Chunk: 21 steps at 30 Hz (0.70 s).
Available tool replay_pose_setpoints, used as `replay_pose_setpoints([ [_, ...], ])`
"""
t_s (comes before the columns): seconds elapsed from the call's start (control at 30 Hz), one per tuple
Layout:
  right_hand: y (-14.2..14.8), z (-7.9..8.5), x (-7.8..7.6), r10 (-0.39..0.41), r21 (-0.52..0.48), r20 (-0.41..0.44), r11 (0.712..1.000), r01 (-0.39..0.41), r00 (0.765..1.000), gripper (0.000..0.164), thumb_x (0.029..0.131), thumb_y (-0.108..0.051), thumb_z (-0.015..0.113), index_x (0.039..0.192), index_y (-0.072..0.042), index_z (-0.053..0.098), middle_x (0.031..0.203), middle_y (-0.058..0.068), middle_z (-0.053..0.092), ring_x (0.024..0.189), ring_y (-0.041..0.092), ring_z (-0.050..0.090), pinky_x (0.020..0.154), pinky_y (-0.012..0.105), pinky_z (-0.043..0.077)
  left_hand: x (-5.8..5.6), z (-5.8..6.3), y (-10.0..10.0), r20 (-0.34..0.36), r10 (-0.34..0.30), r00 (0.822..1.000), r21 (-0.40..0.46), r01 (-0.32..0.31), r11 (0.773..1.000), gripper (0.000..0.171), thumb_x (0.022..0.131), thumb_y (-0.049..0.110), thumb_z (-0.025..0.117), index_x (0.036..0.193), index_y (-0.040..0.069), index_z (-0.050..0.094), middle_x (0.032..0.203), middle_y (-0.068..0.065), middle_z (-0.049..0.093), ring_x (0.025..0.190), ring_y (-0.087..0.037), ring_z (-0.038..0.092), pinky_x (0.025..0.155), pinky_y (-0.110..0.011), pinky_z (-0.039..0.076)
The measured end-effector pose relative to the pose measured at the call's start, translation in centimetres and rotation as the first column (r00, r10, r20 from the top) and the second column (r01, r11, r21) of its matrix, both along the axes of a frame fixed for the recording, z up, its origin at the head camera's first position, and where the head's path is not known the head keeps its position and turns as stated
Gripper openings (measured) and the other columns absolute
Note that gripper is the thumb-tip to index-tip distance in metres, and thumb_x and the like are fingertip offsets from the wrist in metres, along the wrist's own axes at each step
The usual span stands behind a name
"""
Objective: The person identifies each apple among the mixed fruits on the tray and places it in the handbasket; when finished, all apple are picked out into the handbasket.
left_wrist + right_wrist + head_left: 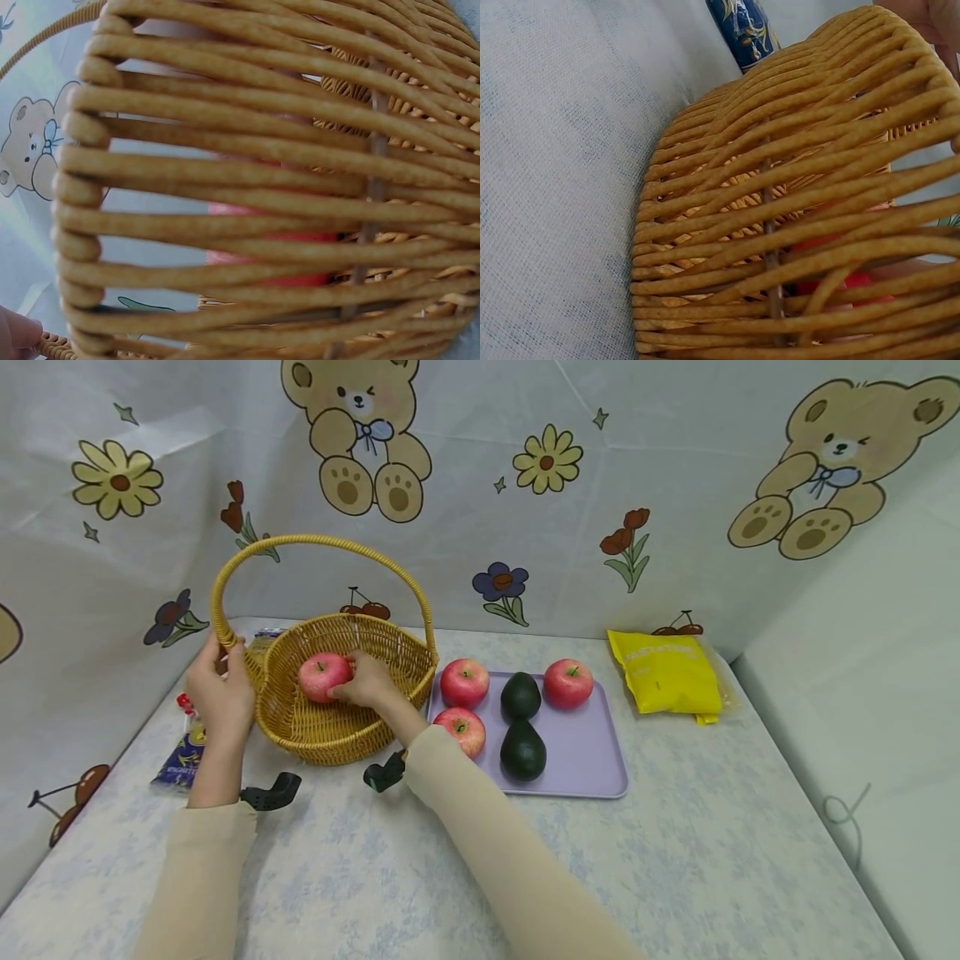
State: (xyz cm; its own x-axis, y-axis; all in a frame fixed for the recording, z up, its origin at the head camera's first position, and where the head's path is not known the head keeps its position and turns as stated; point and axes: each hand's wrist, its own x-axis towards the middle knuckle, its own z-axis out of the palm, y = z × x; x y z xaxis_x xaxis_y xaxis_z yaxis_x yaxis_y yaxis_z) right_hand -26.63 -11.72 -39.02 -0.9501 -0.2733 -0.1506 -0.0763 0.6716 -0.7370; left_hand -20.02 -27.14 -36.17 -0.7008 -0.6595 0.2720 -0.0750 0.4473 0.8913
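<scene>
A woven wicker basket (322,750) with a tall arched handle stands on the left of the table. My left hand (222,693) grips the base of that handle at the basket's left side. Inside the basket, my right hand (369,680) holds a red apple (321,673) by its right side, fingers and thumb around it. Both wrist views are mostly filled by the basket wall (225,176), and red of the apple (836,283) shows through the gaps in the weave.
Right of the basket, a lilac tray (581,760) bears two avocados (522,750) and several apples (567,683). A yellow packet (667,672) lies at the back right. On the left are a blue snack bag (182,760) and a red-wrapped lollipop (184,702).
</scene>
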Motion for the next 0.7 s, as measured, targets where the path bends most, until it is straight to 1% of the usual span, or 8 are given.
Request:
replay_pose_setpoints([
  [0.17, -0.03, -0.01, -0.06, -0.010, -0.005, -0.006, 1.000, 0.010, 1.000, 0.066, 0.082, -0.027, 0.080, 0.140, -0.015, 0.051, 0.129, 0.005, 0.062, 0.119, 0.017, 0.053, 0.098, 0.031, 0.048, -0.03, 0.01, 0.05, 0.003, 0.004, 1.000, -0.001, -0.004, 1.000, 0.034, 0.103, 0.029, 0.046, 0.133, 0.025, 0.061, 0.130, -0.004, 0.065, 0.105, -0.008, 0.059, 0.083, -0.016, 0.045],
  [0.27, -0.14, -0.06, -0.12, -0.013, -0.007, -0.011, 1.000, 0.013, 1.000, 0.066, 0.082, -0.027, 0.080, 0.140, -0.015, 0.051, 0.124, 0.004, 0.064, 0.114, 0.016, 0.054, 0.095, 0.031, 0.049, -0.04, 0.04, -0.01, 0.004, 0.003, 1.000, 0.001, -0.003, 1.000, 0.034, 0.103, 0.029, 0.046, 0.134, 0.025, 0.061, 0.130, -0.004, 0.064, 0.106, -0.010, 0.059, 0.084, -0.017, 0.046],
  [0.4, -0.22, -0.16, -0.14, 0.014, -0.007, -0.031, 1.000, -0.015, 0.999, 0.068, 0.082, -0.025, 0.080, 0.140, -0.012, 0.049, 0.120, 0.005, 0.065, 0.107, 0.016, 0.057, 0.090, 0.029, 0.050, -0.04, 0.06, -0.13, 0.007, 0.003, 1.000, 0.009, -0.003, 1.000, 0.034, 0.103, 0.030, 0.046, 0.134, 0.027, 0.060, 0.131, -0.004, 0.064, 0.107, -0.009, 0.059, 0.084, -0.018, 0.046],
  [0.47, -0.23, -0.21, -0.12, 0.032, -0.004, -0.045, 0.999, -0.033, 0.998, 0.069, 0.082, -0.024, 0.080, 0.141, -0.012, 0.047, 0.123, 0.006, 0.064, 0.109, 0.015, 0.058, 0.091, 0.029, 0.050, -0.02, 0.04, -0.15, 0.005, 0.001, 1.000, 0.010, -0.001, 1.000, 0.034, 0.103, 0.031, 0.046, 0.134, 0.027, 0.060, 0.130, -0.004, 0.064, 0.106, -0.009, 0.059, 0.084, -0.017, 0.046],
  [0.57, -0.15, -0.16, 0.00, 0.054, 0.000, -0.069, 0.999, -0.054, 0.996, 0.070, 0.083, -0.024, 0.079, 0.143, -0.011, 0.045, 0.131, 0.007, 0.061, 0.118, 0.017, 0.057, 0.096, 0.030, 0.050, -0.01, -0.03, -0.12, 0.001, -0.004, 1.000, 0.006, 0.004, 1.000, 0.034, 0.103, 0.030, 0.046, 0.134, 0.026, 0.060, 0.130, -0.004, 0.065, 0.105, -0.009, 0.060, 0.083, -0.017, 0.046],
  [0.63, -0.06, -0.05, 0.16, 0.068, 0.002, -0.086, 0.998, -0.068, 0.994, 0.069, 0.085, -0.024, 0.077, 0.143, -0.010, 0.044, 0.135, 0.007, 0.059, 0.123, 0.019, 0.056, 0.098, 0.031, 0.050, -0.01, -0.04, -0.10, 0.004, -0.006, 1.000, 0.006, 0.006, 1.000, 0.034, 0.103, 0.030, 0.046, 0.134, 0.025, 0.061, 0.130, -0.004, 0.065, 0.106, -0.010, 0.060, 0.085, -0.018, 0.047],
  [0.7, 0.08, 0.14, 0.36, 0.087, 0.006, -0.109, 0.996, -0.087, 0.990, 0.067, 0.086, -0.024, 0.076, 0.143, -0.009, 0.044, 0.136, 0.008, 0.059, 0.124, 0.020, 0.056, 0.099, 0.032, 0.050, -0.02, -0.04, -0.11, 0.007, -0.006, 1.000, 0.005, 0.006, 1.000, 0.034, 0.103, 0.030, 0.046, 0.133, 0.025, 0.061, 0.130, -0.004, 0.064, 0.108, -0.012, 0.060, 0.088, -0.021, 0.049],
])
